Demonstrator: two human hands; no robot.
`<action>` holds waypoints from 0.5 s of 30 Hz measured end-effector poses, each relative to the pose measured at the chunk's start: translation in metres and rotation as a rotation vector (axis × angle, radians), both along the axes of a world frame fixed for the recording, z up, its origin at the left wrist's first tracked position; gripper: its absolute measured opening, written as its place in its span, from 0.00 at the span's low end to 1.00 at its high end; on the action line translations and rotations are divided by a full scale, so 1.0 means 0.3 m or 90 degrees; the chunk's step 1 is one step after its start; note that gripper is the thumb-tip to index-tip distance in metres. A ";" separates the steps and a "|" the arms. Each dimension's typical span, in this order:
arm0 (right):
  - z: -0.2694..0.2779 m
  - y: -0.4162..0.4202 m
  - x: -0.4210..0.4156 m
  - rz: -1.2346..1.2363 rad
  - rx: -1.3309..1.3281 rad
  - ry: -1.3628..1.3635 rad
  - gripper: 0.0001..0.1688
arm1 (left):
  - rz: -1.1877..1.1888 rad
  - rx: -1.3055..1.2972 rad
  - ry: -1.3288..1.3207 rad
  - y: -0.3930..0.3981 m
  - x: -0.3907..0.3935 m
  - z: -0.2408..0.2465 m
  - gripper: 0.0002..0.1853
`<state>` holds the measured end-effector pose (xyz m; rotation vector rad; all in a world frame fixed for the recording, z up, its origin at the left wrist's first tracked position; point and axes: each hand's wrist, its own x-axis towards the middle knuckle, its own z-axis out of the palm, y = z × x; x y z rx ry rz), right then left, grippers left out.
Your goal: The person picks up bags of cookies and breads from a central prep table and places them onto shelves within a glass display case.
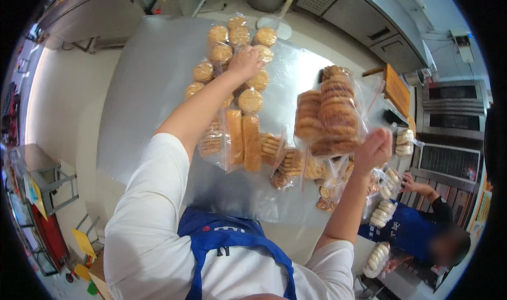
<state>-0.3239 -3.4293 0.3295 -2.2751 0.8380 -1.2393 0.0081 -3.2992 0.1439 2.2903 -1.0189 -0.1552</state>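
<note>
My left hand (247,63) reaches across a metal-topped table (146,74) and rests among clear-wrapped round golden cakes (250,101), its fingers curled at one cake. Its grip is hidden. My right hand (374,147), blurred and with fingers bent, is at the lower right edge of a large clear zip bag of brown round pastries (336,109). Whether it holds the bag cannot be told. Between my arms lie two bagged long loaves (243,141), bagged finger-shaped pastries (271,147) and several other bagged baked goods (315,168).
To the right a co-worker in a blue apron (414,222) handles bags of white buns (382,212). Ovens (449,121) stand behind that person. A wooden board (397,90) is by the table's far right corner. Chairs (85,238) stand at the lower left.
</note>
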 end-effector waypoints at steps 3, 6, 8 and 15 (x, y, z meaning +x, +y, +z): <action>0.083 0.041 -0.134 -0.067 -0.075 0.010 0.21 | -0.064 -0.001 -0.049 -0.054 0.013 -0.062 0.14; 0.137 0.086 -0.233 -0.080 -0.168 -0.011 0.22 | -0.118 -0.032 -0.082 -0.040 0.002 -0.050 0.13; 0.151 0.121 -0.322 -0.120 -0.163 -0.037 0.24 | -0.173 -0.095 -0.084 -0.020 -0.017 -0.038 0.12; 0.223 0.290 -0.637 -0.352 -0.119 -0.094 0.26 | -0.245 -0.207 -0.061 0.012 -0.164 0.100 0.11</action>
